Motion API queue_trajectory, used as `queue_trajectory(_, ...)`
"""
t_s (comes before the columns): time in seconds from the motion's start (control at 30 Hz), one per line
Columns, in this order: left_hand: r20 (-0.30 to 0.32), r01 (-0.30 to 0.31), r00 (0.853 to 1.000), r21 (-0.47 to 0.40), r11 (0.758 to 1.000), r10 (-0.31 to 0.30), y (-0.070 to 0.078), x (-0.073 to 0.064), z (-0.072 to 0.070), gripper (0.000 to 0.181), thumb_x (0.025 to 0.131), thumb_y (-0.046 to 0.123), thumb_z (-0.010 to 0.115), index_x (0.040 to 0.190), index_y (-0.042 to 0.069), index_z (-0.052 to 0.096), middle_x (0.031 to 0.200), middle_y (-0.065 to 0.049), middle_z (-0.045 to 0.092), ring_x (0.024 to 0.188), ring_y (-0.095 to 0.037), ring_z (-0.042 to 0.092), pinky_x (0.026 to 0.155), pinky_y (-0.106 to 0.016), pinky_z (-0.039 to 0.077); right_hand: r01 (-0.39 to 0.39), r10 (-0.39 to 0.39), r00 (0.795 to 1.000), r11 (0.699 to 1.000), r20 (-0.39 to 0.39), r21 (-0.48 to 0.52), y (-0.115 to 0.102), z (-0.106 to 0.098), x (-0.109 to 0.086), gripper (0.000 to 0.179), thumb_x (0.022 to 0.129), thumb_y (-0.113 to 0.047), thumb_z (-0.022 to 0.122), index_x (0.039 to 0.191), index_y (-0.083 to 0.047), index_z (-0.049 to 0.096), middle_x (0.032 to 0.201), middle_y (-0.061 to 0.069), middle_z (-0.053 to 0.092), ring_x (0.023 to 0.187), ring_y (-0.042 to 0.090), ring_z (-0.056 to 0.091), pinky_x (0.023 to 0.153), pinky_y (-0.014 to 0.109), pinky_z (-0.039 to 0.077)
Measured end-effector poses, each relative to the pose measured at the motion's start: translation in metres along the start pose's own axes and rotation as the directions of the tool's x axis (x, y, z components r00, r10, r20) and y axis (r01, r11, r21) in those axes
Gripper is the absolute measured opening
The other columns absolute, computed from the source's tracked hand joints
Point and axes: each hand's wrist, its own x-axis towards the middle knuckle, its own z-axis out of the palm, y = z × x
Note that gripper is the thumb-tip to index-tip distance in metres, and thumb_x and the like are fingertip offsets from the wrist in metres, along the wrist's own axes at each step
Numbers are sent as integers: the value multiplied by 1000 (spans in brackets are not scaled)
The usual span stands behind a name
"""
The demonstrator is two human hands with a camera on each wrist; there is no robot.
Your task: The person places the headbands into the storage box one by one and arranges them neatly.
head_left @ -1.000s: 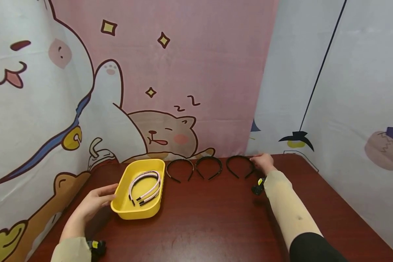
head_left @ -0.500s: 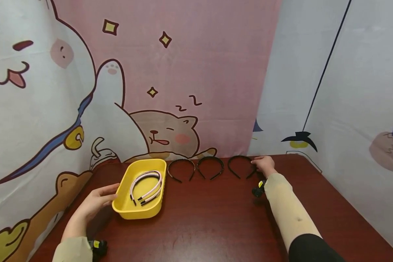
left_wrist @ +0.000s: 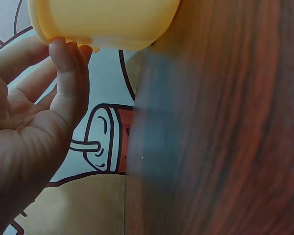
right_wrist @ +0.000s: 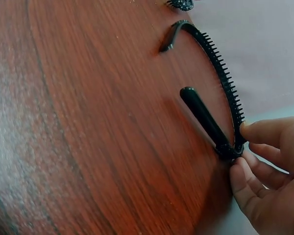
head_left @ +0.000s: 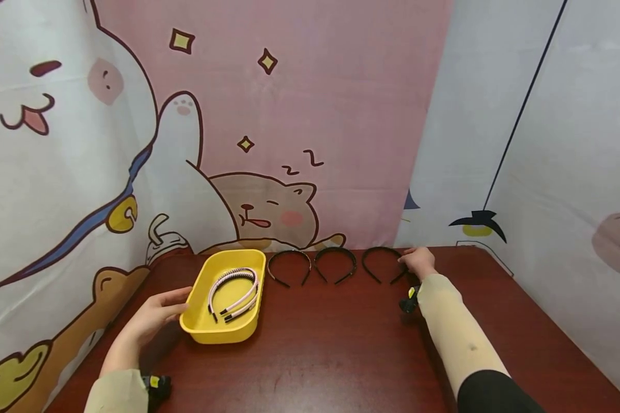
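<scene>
My left hand (head_left: 155,315) touches the left rim of a yellow tray (head_left: 217,338) with fairly straight fingers. The left wrist view shows its fingertips against the outside of the yellow tray (left_wrist: 108,22). Inside the tray lie a few headbands (head_left: 253,292), pinkish-white and black. At the far right end of a row, my right hand (head_left: 417,262) pinches one side of a black headband (head_left: 364,264). In the right wrist view, thumb and fingers hold that toothed black headband (right_wrist: 218,63) near a bend, its two ends pointing back over the table.
Two more dark headbands (head_left: 290,251) (head_left: 336,249) lie between the tray and the right hand, along the back edge of the reddish-brown table (head_left: 330,344). A cartoon-printed cloth (head_left: 341,115) hangs close behind the table and along its sides.
The head view has shifted slightly, so the scene sits further right. Left hand stays at the tray; right hand stays on the same headband, with little visible movement.
</scene>
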Motion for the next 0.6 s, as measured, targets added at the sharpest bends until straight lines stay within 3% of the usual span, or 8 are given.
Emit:
queue_trajectory(0.27, 8, -14, 1000, -4, 1000, 14, 1, 1, 2, 58, 95, 13, 61, 145, -6, 38, 143, -29, 42, 115, -26, 58, 88, -31, 51, 20, -20, 999, 1000, -49, -17, 2, 1, -3, 31, 84, -13, 70, 106, 8, 67, 85, 18, 68, 52, 13, 57, 53, 28, 48)
queue_trajectory(0.43, 6, -19, 1000, -14, 1000, 20, 0, 2, 1, 58, 95, 13, 61, 144, -7, 38, 143, -30, 41, 110, -20, 60, 87, -29, 51, 19, -20, 998, 999, -55, -31, 1, 0, -2, 21, 83, -14, 70, 88, 7, 70, 60, 7, 61, 50, 16, 55, 50, 30, 45)
queue_trajectory(0.6, 1, -20, 1000, -18, 1000, 20, -1, 1, 0, 58, 95, 12, 61, 144, -7, 38, 142, -30, 41, 108, -19, 61, 85, -28, 52, -1, 0, 999, 1000, -40, -31, -2, 1, 0, 24, 83, -15, 70, 84, 9, 69, 58, 8, 60, 50, 20, 59, 49, 30, 47)
